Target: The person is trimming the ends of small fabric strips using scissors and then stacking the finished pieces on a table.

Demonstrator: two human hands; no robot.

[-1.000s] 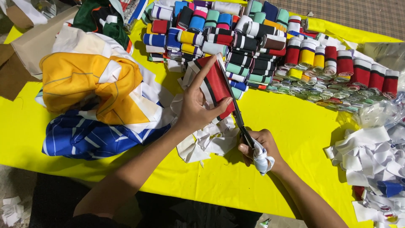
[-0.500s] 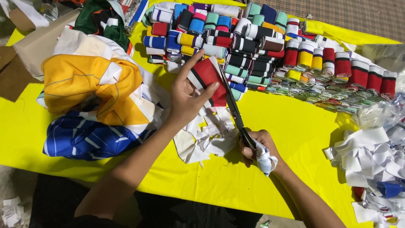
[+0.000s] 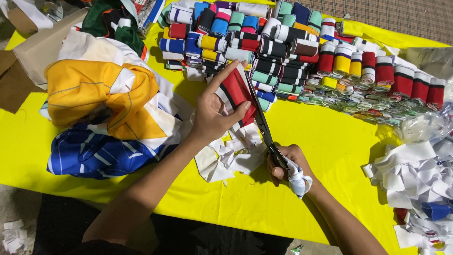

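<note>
red ribbed knit strip with black and white stripes point(image 3: 237, 92) sits pinched in the left hand point(image 3: 211, 118), thumb pressed across its lower face and the other fingers curled behind it, index finger stretched up along its left edge. it is lifted off the yellow table cover point(image 3: 325, 141), tilted, just in front of the fingertips. long dark-bladed scissors point(image 3: 261, 123) run along the strip's right edge, blades close together against the fabric. the right hand point(image 3: 289, 166) grips the scissor handles, fingers closed tight through loops wrapped in white cloth.

below the left hand's fingers lies a heap of white fabric offcuts point(image 3: 231, 156). beyond the fingertips, rows of folded striped knit cuffs in many colours point(image 3: 283, 52) cover the far side of the cloth. left of the left wrist lies a pile of orange, white and blue garments point(image 3: 101, 113). right of the right hand, well apart, sits another pile of white scraps point(image 3: 415, 174).
</note>
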